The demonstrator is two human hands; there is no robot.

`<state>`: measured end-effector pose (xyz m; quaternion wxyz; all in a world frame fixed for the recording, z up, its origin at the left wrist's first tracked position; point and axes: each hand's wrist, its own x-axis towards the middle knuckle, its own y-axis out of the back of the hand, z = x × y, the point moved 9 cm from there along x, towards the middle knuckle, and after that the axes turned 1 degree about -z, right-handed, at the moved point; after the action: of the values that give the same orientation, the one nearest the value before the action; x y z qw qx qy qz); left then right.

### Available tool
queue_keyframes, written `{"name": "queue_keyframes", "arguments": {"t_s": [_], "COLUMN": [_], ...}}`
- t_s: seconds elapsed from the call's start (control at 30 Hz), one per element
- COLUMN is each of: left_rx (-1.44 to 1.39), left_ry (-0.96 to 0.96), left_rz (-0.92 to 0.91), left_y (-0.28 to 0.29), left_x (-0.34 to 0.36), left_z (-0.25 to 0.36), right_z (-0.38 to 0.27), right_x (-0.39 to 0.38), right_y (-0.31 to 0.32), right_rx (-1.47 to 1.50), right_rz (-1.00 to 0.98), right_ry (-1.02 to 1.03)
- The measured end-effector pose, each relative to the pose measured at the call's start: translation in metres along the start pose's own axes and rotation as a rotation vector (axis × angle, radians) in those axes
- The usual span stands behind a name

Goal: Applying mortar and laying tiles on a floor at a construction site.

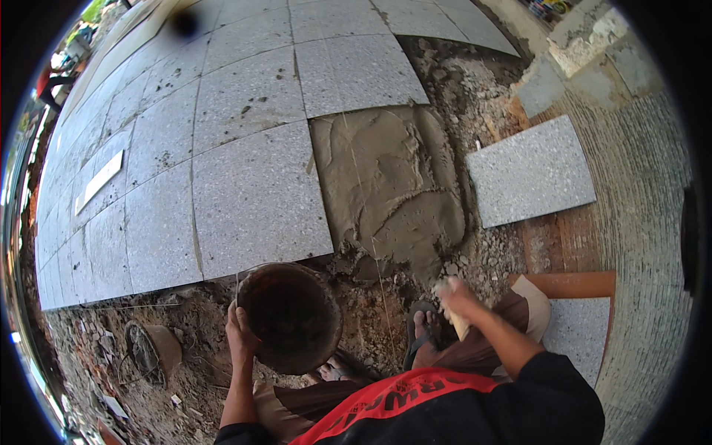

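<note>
My left hand (243, 331) grips the side of a round dark bucket (288, 317), tilted so that its dark inside faces up. My right hand (461, 302) is closed on a tool with a pale wooden part (460, 328); its working end is unclear. Beyond the hands, a patch of wet grey mortar (386, 178) with ridged marks borders the laid speckled grey tiles (259, 193). A thin string crosses the mortar. A loose square tile (529, 170) lies to the right of the patch. My sandalled feet stand on rubble just below the mortar.
A small bucket (154, 354) leans on the dirt at lower left. Another tile (577, 334) lies at lower right, beside rough concrete (645, 237). A pale strip (99, 180) lies on the tiles. Broken concrete (586, 59) is at upper right; another person (49, 85) is at far upper left.
</note>
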<state>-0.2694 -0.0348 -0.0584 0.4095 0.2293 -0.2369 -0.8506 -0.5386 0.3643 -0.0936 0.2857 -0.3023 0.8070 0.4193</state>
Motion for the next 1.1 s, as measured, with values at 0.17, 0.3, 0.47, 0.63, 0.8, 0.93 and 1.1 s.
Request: {"name": "queue_keyframes", "arguments": {"t_s": [0.17, 0.3, 0.47, 0.63, 0.8, 0.93, 1.1], "left_rx": [0.154, 0.232, 0.126, -0.035, -0.053, -0.005, -0.018], "left_ry": [-0.022, -0.094, -0.124, -0.081, 0.061, 0.053, 0.017], "left_rz": [-0.097, -0.120, -0.016, -0.043, 0.008, 0.063, 0.074], "left_y": [-0.026, -0.046, -0.031, -0.042, -0.018, -0.001, 0.010], "left_x": [-0.002, -0.013, -0.018, -0.009, -0.017, -0.021, -0.025], "left_z": [0.032, 0.049, 0.018, 0.035, 0.021, -0.031, -0.042], "right_z": [-0.149, -0.176, -0.123, -0.117, -0.117, -0.113, -0.109], "right_x": [-0.043, -0.006, -0.030, -0.059, -0.083, -0.075, -0.051], "right_y": [-0.104, -0.191, -0.257, -0.250, -0.212, -0.186, -0.147], "right_rx": [-0.892, -1.239, -1.106, -0.674, -0.480, -0.418, -0.317], "right_rz": [0.044, 0.149, -0.416, -0.590, -0.622, -0.604, -0.542], "right_ry": [0.934, 1.025, 0.982, 0.827, 0.728, 0.828, 0.796]}}
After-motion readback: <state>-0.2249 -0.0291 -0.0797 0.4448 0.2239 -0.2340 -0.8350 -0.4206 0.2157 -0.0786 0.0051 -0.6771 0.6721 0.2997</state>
